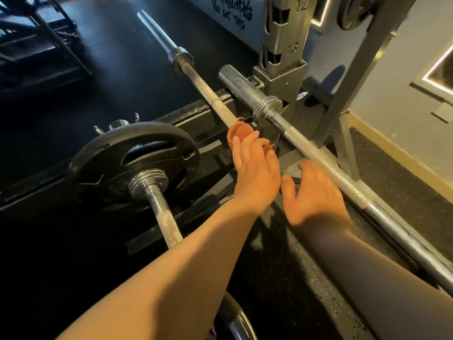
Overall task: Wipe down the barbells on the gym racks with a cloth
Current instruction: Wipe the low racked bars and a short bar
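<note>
The left hand (256,173) grip is partly closed: its fingers curl over a crumpled orange cloth (239,133) and hold it against the thin knurled steel barbell (208,92), left of the numbered grey steel rack upright (282,69). The right hand (313,192) grip is open and relaxed, holding nothing, just beside the thicker knurled steel barbell (326,160) resting at the upright.

I see a black weight plate (93,163) at left, speckled rubber flooring (397,175) at right, and "YOU GOT THIS" lettering (228,17) on the far wall.
</note>
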{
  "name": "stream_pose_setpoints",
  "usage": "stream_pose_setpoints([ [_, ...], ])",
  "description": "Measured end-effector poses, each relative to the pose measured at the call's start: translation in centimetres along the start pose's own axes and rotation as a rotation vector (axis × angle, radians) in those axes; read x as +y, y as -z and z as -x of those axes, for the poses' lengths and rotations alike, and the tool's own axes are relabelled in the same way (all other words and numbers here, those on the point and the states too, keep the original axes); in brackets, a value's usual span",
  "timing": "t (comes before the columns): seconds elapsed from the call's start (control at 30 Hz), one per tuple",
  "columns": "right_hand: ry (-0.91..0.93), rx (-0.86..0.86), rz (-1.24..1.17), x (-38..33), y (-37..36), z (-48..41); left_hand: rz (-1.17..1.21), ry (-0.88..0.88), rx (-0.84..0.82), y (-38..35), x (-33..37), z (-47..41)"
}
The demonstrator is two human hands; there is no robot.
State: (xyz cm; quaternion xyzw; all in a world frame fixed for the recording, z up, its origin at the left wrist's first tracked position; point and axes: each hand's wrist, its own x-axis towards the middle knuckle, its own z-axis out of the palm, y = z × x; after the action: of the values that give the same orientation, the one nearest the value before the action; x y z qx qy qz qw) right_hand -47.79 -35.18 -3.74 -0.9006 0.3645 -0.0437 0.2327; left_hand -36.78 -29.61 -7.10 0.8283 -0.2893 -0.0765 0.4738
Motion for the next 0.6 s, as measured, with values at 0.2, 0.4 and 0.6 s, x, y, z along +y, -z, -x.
stream_pose_setpoints([
  [0.2, -0.049, -0.005, 0.013, -0.2, 0.2, -0.1, -0.023, -0.008, -0.004, 0.7, -0.1, -0.6],
  [0.4, -0.06, -0.033, 0.109, 0.0, -0.1, -0.4, -0.015, -0.014, 0.037, -0.1, 0.3, -0.3],
  [0.6, -0.078, -0.054, 0.118, 0.0, -0.2, -0.5, -0.181, -0.196, 0.008, 2.1, -0.7, -2.5],
])
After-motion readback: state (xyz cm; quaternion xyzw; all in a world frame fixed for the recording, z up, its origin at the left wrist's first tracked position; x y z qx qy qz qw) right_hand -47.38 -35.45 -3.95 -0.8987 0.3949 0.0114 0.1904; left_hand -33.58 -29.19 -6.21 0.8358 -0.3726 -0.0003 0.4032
